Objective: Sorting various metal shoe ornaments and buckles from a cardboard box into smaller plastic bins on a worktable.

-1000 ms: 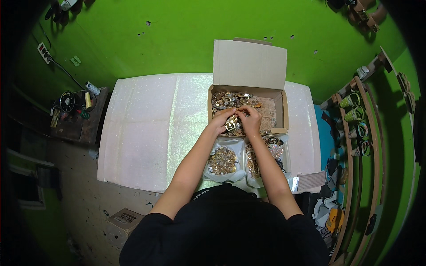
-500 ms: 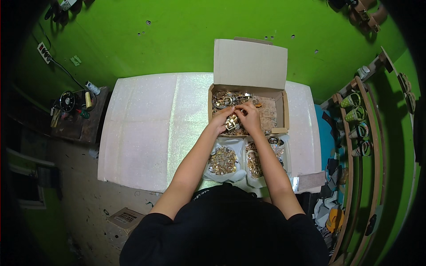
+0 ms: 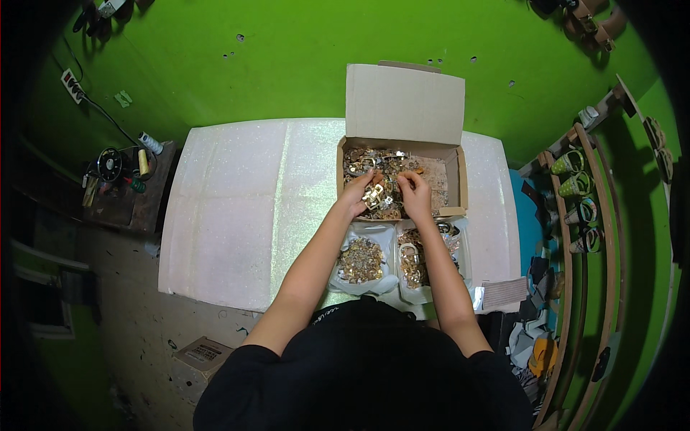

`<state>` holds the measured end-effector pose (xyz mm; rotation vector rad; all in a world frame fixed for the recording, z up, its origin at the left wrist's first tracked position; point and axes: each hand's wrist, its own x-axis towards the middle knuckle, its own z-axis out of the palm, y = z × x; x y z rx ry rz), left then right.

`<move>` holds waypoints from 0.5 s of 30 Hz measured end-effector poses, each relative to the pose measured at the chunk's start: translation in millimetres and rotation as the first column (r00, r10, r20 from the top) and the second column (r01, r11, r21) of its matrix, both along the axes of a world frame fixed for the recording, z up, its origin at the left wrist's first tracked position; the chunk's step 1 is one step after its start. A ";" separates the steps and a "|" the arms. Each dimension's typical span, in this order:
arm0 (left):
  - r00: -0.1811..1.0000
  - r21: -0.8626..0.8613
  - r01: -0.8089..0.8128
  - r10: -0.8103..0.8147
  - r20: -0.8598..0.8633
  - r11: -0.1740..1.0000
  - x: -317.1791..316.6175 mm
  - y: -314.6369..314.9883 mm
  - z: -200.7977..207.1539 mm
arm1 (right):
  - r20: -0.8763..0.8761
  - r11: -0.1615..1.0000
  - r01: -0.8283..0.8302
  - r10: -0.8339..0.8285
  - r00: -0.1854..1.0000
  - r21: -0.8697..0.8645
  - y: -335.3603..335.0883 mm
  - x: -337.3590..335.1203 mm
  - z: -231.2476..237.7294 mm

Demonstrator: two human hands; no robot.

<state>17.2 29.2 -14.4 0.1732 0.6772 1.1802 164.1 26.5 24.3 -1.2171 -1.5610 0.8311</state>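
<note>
An open cardboard box (image 3: 463, 179) holds a jumble of small metal buckles and fittings (image 3: 366, 158), heaped in its left part. Over that heap, my left hand (image 3: 353, 197) is closed around several shiny gold buckles (image 3: 373, 195). My right hand (image 3: 416, 195) is just to the right, apart from the left, its thumb and fingers pinched together. Whatever is between those fingertips is too small to tell. Nearer me stand two white plastic-lined containers: the left one (image 3: 392, 248) has small gold bits, the right one (image 3: 465, 251) larger buckles, partly covered by my right forearm.
The box's raised lid (image 3: 405, 100) leans toward the green wall. A pale shimmering sheet (image 3: 223, 208) covers the table. Corrugated cardboard (image 3: 503, 293) lies at its right front edge. At right is a wooden rack (image 3: 582, 208) with footwear; at left, a small dark table (image 3: 147, 194) with thread spools.
My right hand has drawn away from the left, slightly to the right. The buckles in my left hand are more exposed.
</note>
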 end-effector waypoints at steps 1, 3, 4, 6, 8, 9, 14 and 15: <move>1.000 0.000 0.000 0.000 0.000 1.000 -0.8 0.1 -1.0 | -0.118 0.994 -0.050 0.038 0.992 -0.101 -4.2 2.0 0.6; 1.000 0.002 0.006 -0.006 0.010 1.000 -2.7 -0.1 -0.1 | -0.111 0.993 -0.057 0.046 0.993 -0.100 -15.5 7.0 5.2; 1.000 -0.006 0.016 -0.016 -0.017 1.000 -3.0 -0.8 0.7 | -0.104 0.993 -0.064 0.053 0.993 -0.099 -20.1 9.3 7.1; 0.999 -0.001 0.028 -0.028 -0.015 1.000 -3.1 -1.3 2.3 | -0.083 0.991 -0.043 0.033 0.996 -0.124 -23.1 15.1 1.3; 0.999 -0.005 0.027 -0.027 -0.035 1.000 -1.5 -0.4 3.9 | -0.062 0.989 -0.023 0.014 0.998 -0.146 -22.3 21.1 -2.3; 0.999 -0.007 0.028 -0.029 -0.034 1.000 -0.6 -3.1 3.6 | 0.040 0.995 0.013 -0.009 0.999 -0.097 -23.9 23.6 -3.3; 0.998 -0.019 0.029 -0.030 -0.055 0.999 0.7 -9.1 4.2 | 0.241 0.994 0.086 -0.099 0.966 0.064 -28.3 27.4 -1.3; 0.998 -0.020 0.027 -0.029 -0.054 0.999 0.8 -9.4 4.0 | 0.258 0.998 0.054 -0.061 0.964 0.034 -32.0 25.9 3.5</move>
